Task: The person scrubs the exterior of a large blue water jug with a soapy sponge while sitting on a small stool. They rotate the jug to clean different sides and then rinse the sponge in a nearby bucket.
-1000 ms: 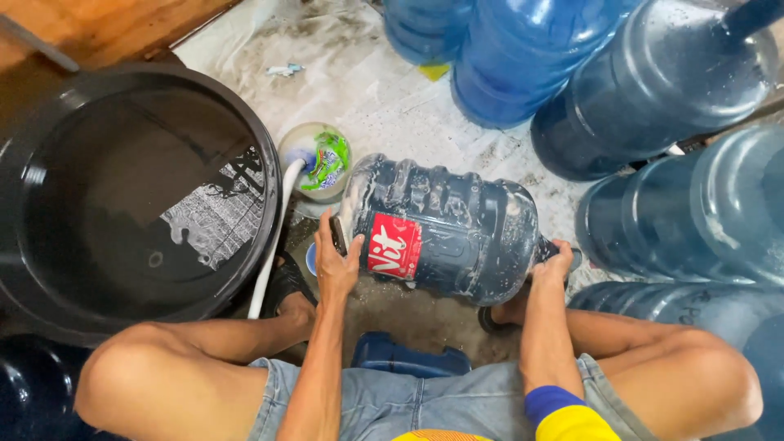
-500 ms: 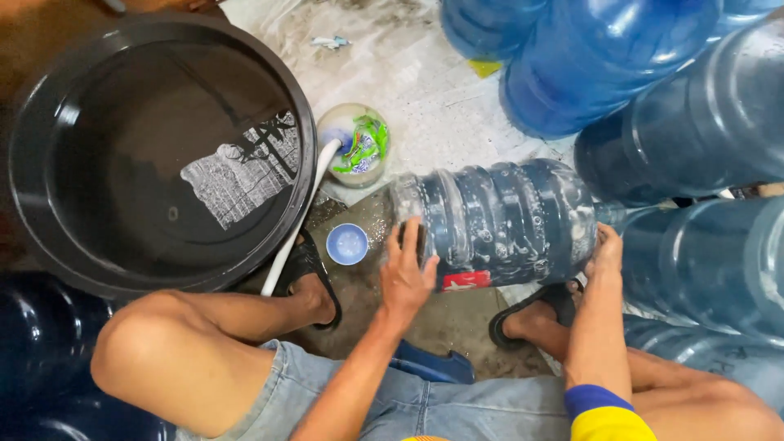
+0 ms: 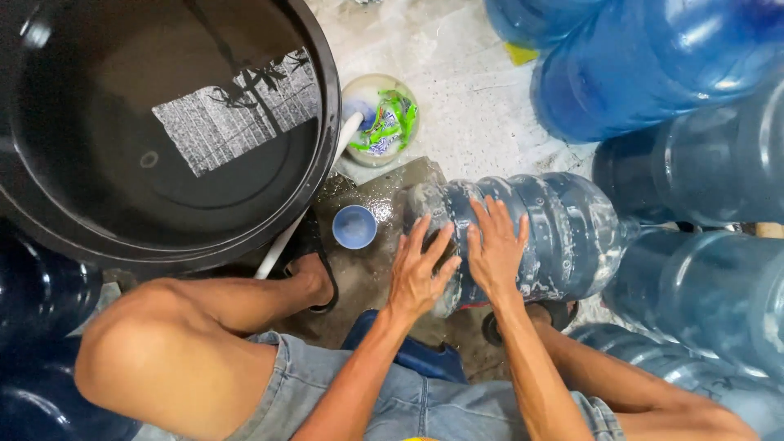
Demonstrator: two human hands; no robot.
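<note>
A large blue water jug lies on its side on the wet floor in front of me, soapy on its surface. My left hand rests flat on the jug's near side, close to its base, fingers spread. Right beside it, my right hand also lies flat on the jug's upper side with fingers apart. Neither hand grips anything. A small blue cap sits on the floor just left of the jug's base.
A big black tub of water fills the upper left, a white hose hanging over its rim. A small bowl with a green scrubber stands by it. Several blue water jugs crowd the right. I squat over a blue stool.
The jug has turned so its red label is now underneath. My right hand left the jug's neck end and now lies on its body beside my left hand. The view shifted.
</note>
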